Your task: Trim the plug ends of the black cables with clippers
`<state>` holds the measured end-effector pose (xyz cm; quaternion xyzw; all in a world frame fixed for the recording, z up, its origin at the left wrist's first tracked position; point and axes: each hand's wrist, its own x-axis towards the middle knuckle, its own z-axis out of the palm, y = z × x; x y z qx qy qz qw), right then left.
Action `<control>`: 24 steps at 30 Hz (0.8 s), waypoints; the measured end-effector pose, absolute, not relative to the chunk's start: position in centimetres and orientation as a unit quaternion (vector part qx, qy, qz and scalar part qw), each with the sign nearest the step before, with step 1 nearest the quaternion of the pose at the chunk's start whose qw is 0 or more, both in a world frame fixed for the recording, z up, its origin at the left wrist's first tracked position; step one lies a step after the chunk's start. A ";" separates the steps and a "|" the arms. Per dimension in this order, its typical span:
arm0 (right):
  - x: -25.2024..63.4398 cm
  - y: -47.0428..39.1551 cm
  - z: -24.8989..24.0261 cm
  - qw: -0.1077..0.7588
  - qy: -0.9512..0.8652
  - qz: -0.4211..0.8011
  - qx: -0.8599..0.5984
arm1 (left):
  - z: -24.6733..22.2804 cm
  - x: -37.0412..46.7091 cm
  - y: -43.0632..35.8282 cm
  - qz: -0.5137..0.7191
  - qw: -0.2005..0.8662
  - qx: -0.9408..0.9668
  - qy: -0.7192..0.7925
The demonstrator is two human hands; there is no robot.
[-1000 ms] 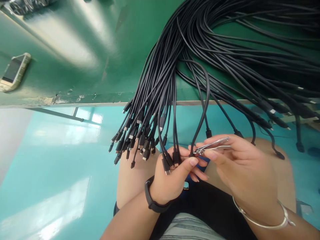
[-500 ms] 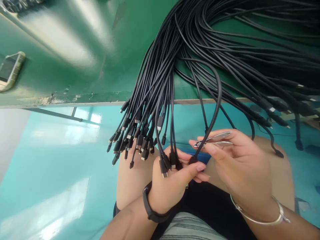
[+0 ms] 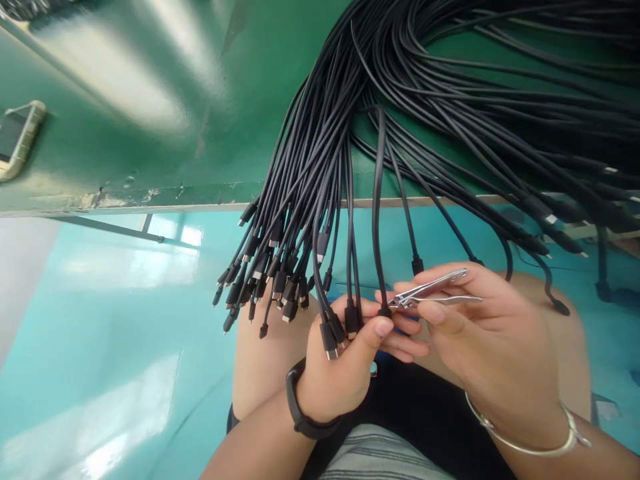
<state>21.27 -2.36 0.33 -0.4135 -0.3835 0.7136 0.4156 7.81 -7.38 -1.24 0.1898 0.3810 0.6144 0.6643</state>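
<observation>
My left hand (image 3: 345, 360) is closed on several black USB cables, their plugs (image 3: 330, 340) lying across the palm and by the thumb. One cable (image 3: 379, 220) runs down to a plug end (image 3: 385, 311) pinched at the thumb and fingers. In my right hand (image 3: 485, 327) is a silver nail clipper (image 3: 435, 288), held between thumb and fingers with its lever raised. The clipper's jaws touch or sit right beside the neck of that plug; I cannot tell which. The plug's metal tip is hidden by my left thumb.
A large bundle of black cables (image 3: 330, 120) drapes over the green table (image 3: 240, 133), many plugs hanging past its edge on the left. More cable ends (image 3: 540, 207) hang at the right. A phone in a pale case (image 3: 20, 140) lies at the far left.
The clipper has moved left and down onto the cable's plug end. That cable, bowed to the right before, now hangs nearly straight above my left thumb.
</observation>
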 end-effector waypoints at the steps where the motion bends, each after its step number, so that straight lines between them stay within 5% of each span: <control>1: 21.3 -2.4 0.3 0.415 -0.383 0.714 -0.414 | -1.3 7.8 -7.4 0.613 0.661 0.190 0.390; 12: 21.0 -2.2 0.6 0.417 -0.398 0.700 -0.421 | -2.4 7.2 -8.5 0.565 0.634 0.206 0.486; 24: 21.5 -1.6 0.5 0.395 -0.460 0.662 -0.441 | -1.3 7.9 -7.4 0.607 0.670 0.190 0.384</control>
